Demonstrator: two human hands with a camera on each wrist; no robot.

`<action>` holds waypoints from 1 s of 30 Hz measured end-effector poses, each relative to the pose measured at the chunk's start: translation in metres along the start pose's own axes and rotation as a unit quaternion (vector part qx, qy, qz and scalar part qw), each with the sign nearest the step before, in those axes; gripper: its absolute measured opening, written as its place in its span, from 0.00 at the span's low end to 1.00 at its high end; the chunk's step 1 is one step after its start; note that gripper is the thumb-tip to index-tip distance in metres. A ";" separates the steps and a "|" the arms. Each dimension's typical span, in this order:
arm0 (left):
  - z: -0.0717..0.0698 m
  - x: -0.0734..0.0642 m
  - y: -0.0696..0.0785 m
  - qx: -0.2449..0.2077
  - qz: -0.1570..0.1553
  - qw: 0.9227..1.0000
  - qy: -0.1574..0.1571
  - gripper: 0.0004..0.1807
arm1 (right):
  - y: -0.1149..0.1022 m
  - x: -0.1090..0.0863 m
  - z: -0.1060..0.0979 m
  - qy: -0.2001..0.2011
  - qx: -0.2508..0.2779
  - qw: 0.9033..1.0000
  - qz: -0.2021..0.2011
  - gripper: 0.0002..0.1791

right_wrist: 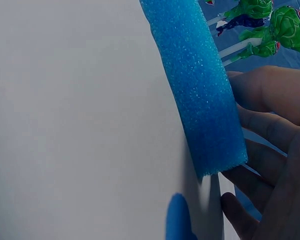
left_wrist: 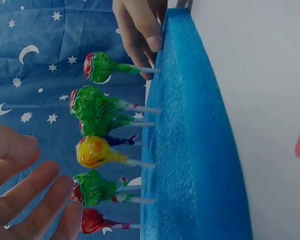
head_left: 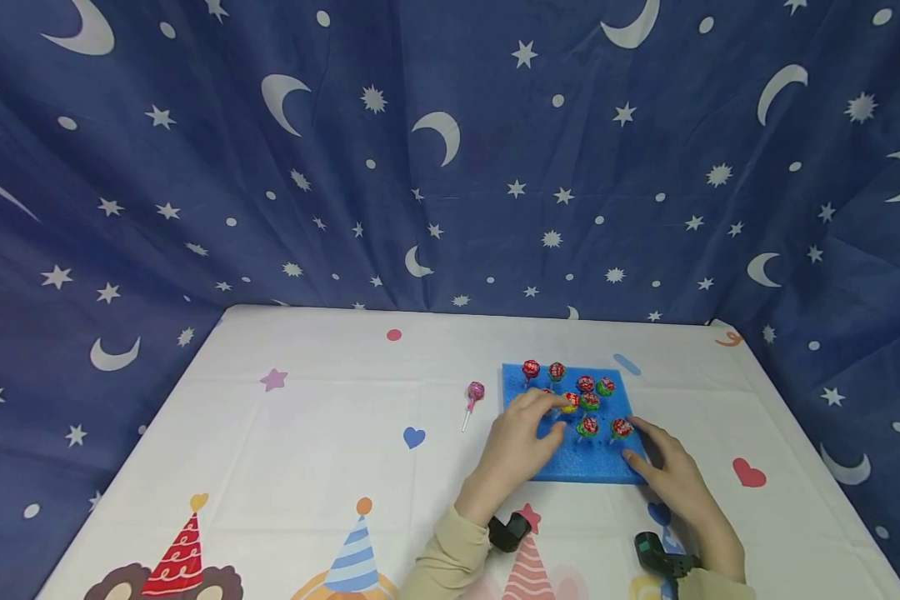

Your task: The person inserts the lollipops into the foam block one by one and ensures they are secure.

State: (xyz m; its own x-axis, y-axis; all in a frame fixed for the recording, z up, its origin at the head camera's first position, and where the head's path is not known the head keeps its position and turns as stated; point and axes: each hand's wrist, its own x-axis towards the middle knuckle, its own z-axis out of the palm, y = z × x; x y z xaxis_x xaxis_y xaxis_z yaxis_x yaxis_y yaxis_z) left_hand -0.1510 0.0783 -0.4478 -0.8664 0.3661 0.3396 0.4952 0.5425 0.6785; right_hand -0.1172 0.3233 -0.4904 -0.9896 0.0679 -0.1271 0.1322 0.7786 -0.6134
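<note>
A blue foam block (head_left: 588, 465) stands on the table with several wrapped lollipops upright in it, sticks down. Among them is a yellow lollipop (left_wrist: 92, 152), beside green lollipops (left_wrist: 94, 102) and a red one (left_wrist: 92, 221). My left hand (head_left: 521, 437) hovers over the block's left part, its fingers loosely extended; the left wrist view shows a gap between them and the yellow wrapper. At the block's right edge, my right hand (head_left: 671, 471) rests with thumb and fingers spread along the foam (right_wrist: 205, 100), near a green-and-red lollipop (head_left: 621, 428).
One pink lollipop (head_left: 476, 392) lies on the table left of the block, stick pointing toward the front. The white tablecloth (head_left: 307, 450) carries printed hats, hearts and stars. A dark blue curtain (head_left: 450, 225) with moons hangs behind the table.
</note>
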 end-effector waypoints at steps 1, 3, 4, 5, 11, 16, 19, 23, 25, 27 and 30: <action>-0.001 0.000 0.000 0.000 -0.001 1.000 0.001 0.15 | 0.000 0.000 0.000 0.000 0.000 1.000 0.000 0.36; -0.004 0.000 -0.001 -0.001 -0.005 1.000 0.004 0.15 | 0.000 0.000 0.000 -0.001 0.000 1.000 0.000 0.36; -0.005 0.000 -0.001 -0.002 -0.006 1.000 0.006 0.15 | 0.000 0.000 0.000 -0.001 0.000 1.000 0.000 0.36; -0.006 0.000 -0.001 -0.003 -0.007 1.000 0.008 0.15 | 0.000 0.000 0.000 -0.001 0.001 1.000 0.000 0.36; -0.013 0.001 -0.007 -0.004 -0.015 1.000 0.025 0.14 | 0.000 0.000 0.000 -0.002 0.001 1.000 0.001 0.36; -0.018 0.002 -0.013 -0.012 -0.025 0.999 0.036 0.14 | 0.000 0.000 -0.001 -0.003 -0.003 1.000 0.001 0.36; -0.020 0.002 -0.018 -0.016 -0.030 0.998 0.045 0.14 | 0.001 0.000 -0.001 -0.003 -0.002 1.000 0.000 0.36; -0.022 0.003 -0.025 -0.019 -0.040 0.998 0.052 0.15 | 0.001 0.000 0.000 -0.003 -0.002 1.000 0.001 0.37; -0.022 0.003 -0.029 -0.021 -0.046 0.997 0.056 0.15 | 0.001 0.000 0.000 -0.004 -0.001 1.000 0.001 0.37; -0.023 0.003 -0.033 -0.025 -0.054 0.997 0.058 0.15 | 0.001 0.000 0.000 -0.006 0.000 1.000 0.003 0.37; -0.025 0.002 -0.038 -0.032 -0.068 0.995 0.063 0.15 | 0.001 0.000 0.000 -0.008 0.002 1.000 0.005 0.37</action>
State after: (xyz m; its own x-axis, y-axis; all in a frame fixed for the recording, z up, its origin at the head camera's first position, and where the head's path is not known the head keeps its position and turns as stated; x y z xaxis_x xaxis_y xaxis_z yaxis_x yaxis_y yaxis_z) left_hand -0.1733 0.0392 -0.4564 -0.9282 0.1927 0.3182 0.3714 0.5295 0.7627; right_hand -0.1172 0.3240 -0.4907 -0.9871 0.0668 -0.1458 0.1433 0.7756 -0.6148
